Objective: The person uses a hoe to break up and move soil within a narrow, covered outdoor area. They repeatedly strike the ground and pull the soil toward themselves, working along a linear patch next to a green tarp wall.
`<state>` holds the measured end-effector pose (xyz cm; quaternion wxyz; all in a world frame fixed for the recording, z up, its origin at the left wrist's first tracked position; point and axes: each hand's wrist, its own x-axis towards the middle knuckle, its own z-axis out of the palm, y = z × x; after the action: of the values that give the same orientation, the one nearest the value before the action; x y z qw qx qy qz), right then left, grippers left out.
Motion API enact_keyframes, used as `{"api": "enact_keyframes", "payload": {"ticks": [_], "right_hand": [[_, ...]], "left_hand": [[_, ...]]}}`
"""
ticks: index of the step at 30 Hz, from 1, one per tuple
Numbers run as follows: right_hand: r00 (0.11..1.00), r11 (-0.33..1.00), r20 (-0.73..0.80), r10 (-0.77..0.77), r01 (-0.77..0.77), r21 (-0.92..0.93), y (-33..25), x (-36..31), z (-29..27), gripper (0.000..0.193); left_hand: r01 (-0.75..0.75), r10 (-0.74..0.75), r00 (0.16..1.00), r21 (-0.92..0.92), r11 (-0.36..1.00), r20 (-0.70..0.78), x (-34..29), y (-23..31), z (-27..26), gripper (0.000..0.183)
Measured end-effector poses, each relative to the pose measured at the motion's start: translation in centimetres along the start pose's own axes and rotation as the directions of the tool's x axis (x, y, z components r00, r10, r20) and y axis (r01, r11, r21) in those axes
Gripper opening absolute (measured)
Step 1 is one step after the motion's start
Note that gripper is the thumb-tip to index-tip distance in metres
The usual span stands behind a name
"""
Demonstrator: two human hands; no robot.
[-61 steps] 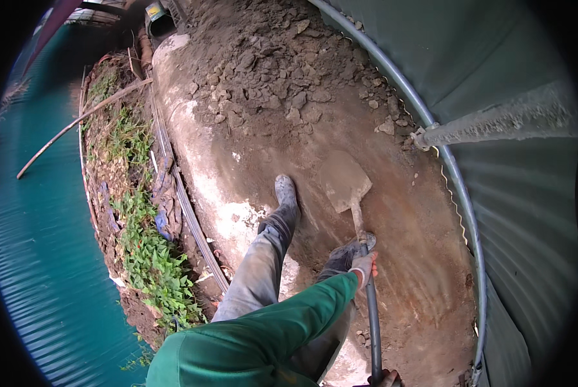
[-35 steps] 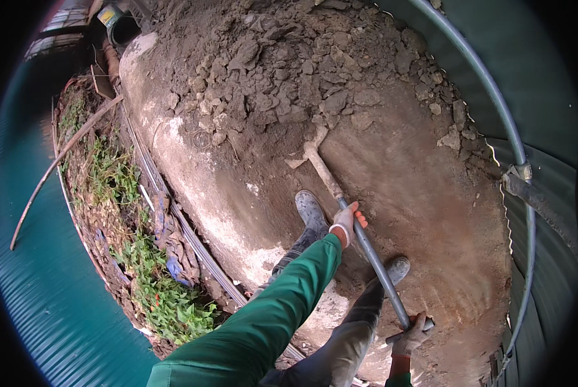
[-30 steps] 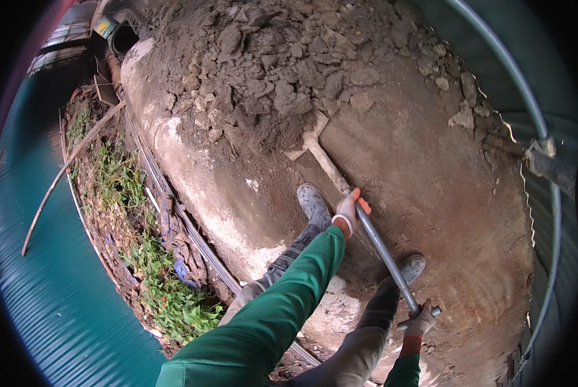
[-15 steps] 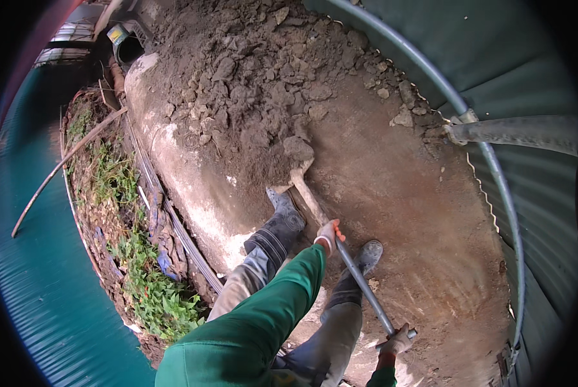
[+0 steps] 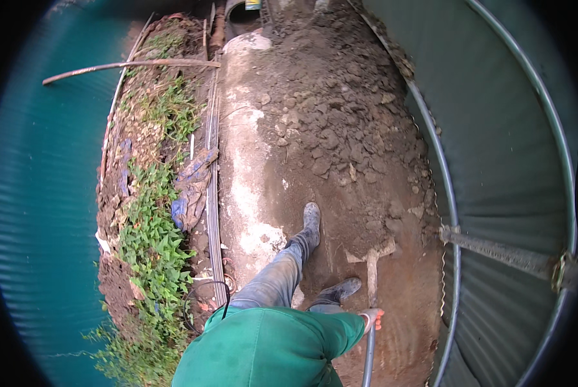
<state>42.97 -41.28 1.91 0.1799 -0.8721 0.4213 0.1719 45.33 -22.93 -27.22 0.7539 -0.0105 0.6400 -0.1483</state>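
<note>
A long-handled shovel (image 5: 372, 284) slants down the lower right of the view, its upper shaft grey and its lower part coated in soil. My left hand (image 5: 371, 318), in a pale glove with orange-red fingertips, is wrapped round the shaft. The soil-covered head (image 5: 371, 251) spreads wide and rests at the edge of the loose soil, so its blade is hard to make out. Where the shaft's top end runs out of the picture cannot be followed. My right hand is out of view. Muddy boots (image 5: 311, 219) stand left of the shovel.
Clods and loose soil (image 5: 347, 129) heap up ahead. Dark green sheeting with metal pipes (image 5: 453, 251) borders the right. Along the left run thin grey rods (image 5: 214, 193), leafy plants (image 5: 150, 238) and teal corrugated sheeting (image 5: 37, 213). A wooden pole (image 5: 134, 64) lies across the far left.
The view has turned, shifting the soil heap and boots. The shovel head now lies right of my boots, with less soil visible on it. My right hand has left the view; my left still grips the shaft.
</note>
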Motion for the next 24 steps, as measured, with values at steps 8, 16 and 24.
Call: {"api": "enact_keyframes", "payload": {"ticks": [8,16,24], "right_hand": [[0.901,0.903,0.069,-0.429,0.43,0.006,-16.1,-8.6,5.1,0.042],[0.608,0.625,0.164,-0.777,0.777,0.081,-28.0,-17.1,21.5,0.043],[-0.507,0.612,0.824,-0.252,0.577,0.542,-32.2,-57.7,21.3,0.024]], "left_hand": [[-0.043,0.142,0.951,-0.338,0.94,0.275,-10.0,15.6,3.2,0.024],[-0.441,0.559,0.825,-0.72,0.536,-0.088,-22.0,48.0,-22.7,0.023],[-0.973,0.413,0.195,-0.228,-0.032,-0.89,-51.5,45.3,-66.2,0.036]]}}
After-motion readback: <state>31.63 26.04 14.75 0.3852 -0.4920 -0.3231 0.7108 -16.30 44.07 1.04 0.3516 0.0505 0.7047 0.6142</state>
